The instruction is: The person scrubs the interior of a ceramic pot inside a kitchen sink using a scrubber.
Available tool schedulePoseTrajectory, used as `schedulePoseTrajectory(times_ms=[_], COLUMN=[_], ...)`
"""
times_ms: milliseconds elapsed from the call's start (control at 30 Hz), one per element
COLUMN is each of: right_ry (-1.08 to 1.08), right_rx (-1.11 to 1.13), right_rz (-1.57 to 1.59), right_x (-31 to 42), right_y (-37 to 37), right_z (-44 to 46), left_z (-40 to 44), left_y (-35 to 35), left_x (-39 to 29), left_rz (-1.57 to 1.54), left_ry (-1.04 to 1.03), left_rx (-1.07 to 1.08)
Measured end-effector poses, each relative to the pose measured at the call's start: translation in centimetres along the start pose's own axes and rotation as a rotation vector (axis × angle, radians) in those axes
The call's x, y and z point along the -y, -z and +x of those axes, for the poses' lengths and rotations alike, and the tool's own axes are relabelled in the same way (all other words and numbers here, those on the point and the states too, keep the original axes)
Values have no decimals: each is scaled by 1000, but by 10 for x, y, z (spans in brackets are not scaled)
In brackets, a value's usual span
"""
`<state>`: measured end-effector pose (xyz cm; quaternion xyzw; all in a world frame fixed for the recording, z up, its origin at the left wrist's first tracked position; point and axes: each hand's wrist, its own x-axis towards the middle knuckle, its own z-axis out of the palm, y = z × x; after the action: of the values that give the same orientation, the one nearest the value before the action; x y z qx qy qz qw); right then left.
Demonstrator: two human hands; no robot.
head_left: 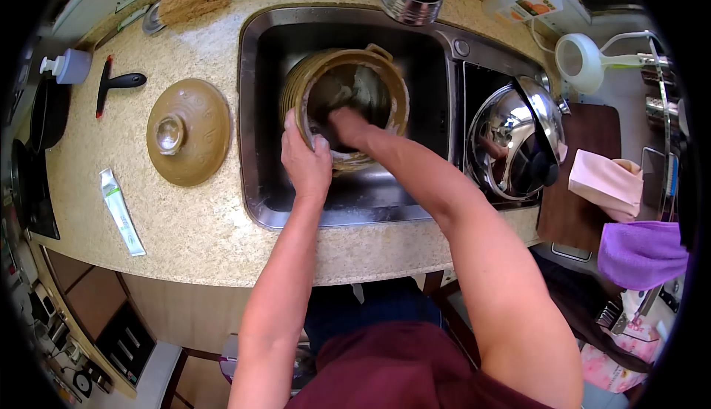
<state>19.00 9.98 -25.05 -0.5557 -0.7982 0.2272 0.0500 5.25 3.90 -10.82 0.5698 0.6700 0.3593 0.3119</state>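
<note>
A brown ribbed clay pot lies tilted in the left sink basin, its mouth facing me. My left hand grips the pot's near-left rim, thumb on the edge. Reaching inside the pot, my right hand is closed near the inner wall; what its fingers press or hold is hidden in shadow. Pale, wet-looking suds or residue coat the inside and the rim. On the counter to the left rests the brown clay lid, its round knob upward.
A steel sink surrounds the pot, and the faucet hangs above its back edge. In the right basin stands a shiny domed lid. A toothpaste-like tube, a black-handled scraper and a loofah-like brush lie on the left counter.
</note>
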Motion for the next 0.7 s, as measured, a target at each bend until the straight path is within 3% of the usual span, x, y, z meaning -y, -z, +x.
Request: schedulePoseTrajectory(times_ms=[33,100,133,167,233,267,300,367,400,433,500,567,600,633,700], right_ry=[-1,-224,-420,-416,-106,-11,41,-12,-250,-348,-166,-135,-495,-486,-189], right_rx=[-2,229,27,20,130,194,8,95,77,68,-49,27,-23,-23,342], right_rz=[2,-146,126,126,-252,-188,15,-141,112,198,25,-170,129,122,-114], right_x=[-2,11,-57,-50,-10,-1,6,-3,-5,2,-12,-16,15,16,19], right_y=[7,55,-34,-15,38,32,29,50,59,81,54,24,49,59,65], right_z=[4,20,64,60,15,10,6,31,45,47,33,4,1,8,10], left_z=[1,1,-2,1,-2,0,4,3,2,0,3,3,3,2,1], left_y=[-3,-2,0,-3,-3,-3,-3,-4,-4,-4,-4,-2,-4,-6,1], left_x=[0,3,6,7,9,8,7,6,8,9,8,8,9,12,14], left_rz=[2,-35,-25,-14,-2,-36,-70,-55,-38,-29,-13,-66,-29,14,-42], left_ry=[-2,-66,-63,-74,-74,-43,-15,-30,-41,-33,-46,-8,-27,-40,32], left_rx=[1,-23,-15,-33,-31,-24,-20,-25,-34,-30,-38,-29,-61,-91,-47])
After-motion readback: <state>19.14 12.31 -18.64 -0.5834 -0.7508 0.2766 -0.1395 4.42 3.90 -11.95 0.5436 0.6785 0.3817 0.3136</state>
